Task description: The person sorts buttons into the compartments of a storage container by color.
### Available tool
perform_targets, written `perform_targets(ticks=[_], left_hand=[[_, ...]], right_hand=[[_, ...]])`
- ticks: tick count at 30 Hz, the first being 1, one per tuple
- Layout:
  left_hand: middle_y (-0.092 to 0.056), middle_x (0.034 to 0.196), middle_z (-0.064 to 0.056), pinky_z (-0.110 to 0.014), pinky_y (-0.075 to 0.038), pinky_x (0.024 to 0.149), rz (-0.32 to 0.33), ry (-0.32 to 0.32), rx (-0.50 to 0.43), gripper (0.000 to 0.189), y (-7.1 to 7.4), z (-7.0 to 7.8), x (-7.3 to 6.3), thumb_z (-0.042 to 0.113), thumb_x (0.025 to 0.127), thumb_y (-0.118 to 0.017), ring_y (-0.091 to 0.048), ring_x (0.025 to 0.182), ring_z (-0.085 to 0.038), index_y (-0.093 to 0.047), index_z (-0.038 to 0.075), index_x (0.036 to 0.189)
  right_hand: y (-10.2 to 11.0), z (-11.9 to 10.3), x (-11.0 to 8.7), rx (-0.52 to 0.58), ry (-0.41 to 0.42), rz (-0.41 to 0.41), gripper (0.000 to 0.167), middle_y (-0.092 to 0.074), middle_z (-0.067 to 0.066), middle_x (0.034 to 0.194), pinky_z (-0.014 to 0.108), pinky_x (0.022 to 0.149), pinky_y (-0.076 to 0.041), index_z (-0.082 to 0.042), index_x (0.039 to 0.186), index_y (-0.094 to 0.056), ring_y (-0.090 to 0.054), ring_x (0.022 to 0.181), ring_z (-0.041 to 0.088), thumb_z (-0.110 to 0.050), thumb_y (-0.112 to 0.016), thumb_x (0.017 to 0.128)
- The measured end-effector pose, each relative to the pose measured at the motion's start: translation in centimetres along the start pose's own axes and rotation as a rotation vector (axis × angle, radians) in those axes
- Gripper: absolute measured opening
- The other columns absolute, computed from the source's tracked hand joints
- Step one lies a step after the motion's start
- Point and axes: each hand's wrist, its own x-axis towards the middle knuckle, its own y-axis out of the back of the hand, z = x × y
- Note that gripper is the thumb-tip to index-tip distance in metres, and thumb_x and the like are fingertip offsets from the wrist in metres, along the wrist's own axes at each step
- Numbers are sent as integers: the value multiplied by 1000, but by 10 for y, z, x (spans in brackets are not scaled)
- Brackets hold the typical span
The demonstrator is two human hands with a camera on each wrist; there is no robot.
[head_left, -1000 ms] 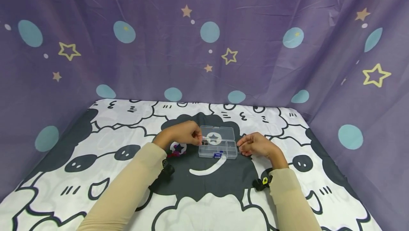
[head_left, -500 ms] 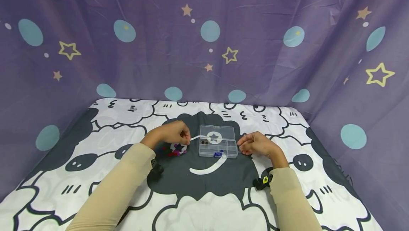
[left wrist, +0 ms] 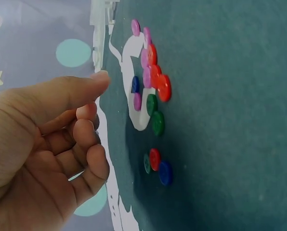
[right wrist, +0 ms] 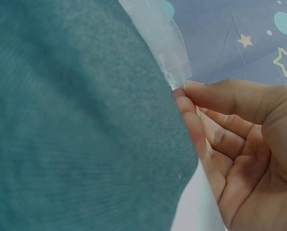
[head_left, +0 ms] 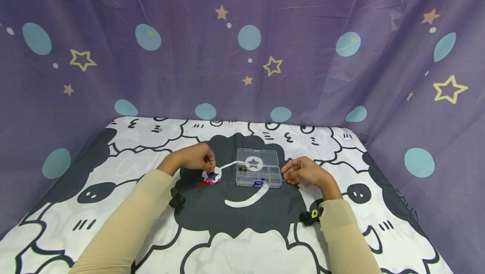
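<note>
My left hand hovers at the far side of a scatter of small round buttons, its fingers loosely curled with nothing visible between them. In the left wrist view the buttons are red, pink, green and blue; most lie in a loose row on the dark cloth. To their right stands a clear plastic compartment box with its lid raised at the back. My right hand pinches the box's right edge between thumb and fingers, as the right wrist view shows.
Small dark pieces lie in a left compartment of the box, and blue pieces show at its front. A cartoon-print cloth covers the table. Behind it hangs a purple curtain.
My left hand has moved left from the box's left compartment to above the buttons. The right hand stays at the box's right edge.
</note>
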Motion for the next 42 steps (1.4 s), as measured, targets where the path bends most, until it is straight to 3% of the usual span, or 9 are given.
perform_targets(ticks=[16,42], left_hand=[[-67,73,4,-25,-47,62,-31,79,18,7,-5,-4,-1,3,83,-80,-57,64,-7,-75,8,84],[-65,73,3,-26,-46,62,-47,87,54,6,-6,0,1,6,83,-79,-53,63,-9,-74,10,82]], right_hand=[[-2,-1,0,7,-5,9,20,-73,8,87,33,72,-59,10,111,-69,-68,76,18,2,-67,93],[-2,0,0,9,3,0,21,-73,10,89,33,73,-59,12,112,-68,-69,77,18,1,-68,93]])
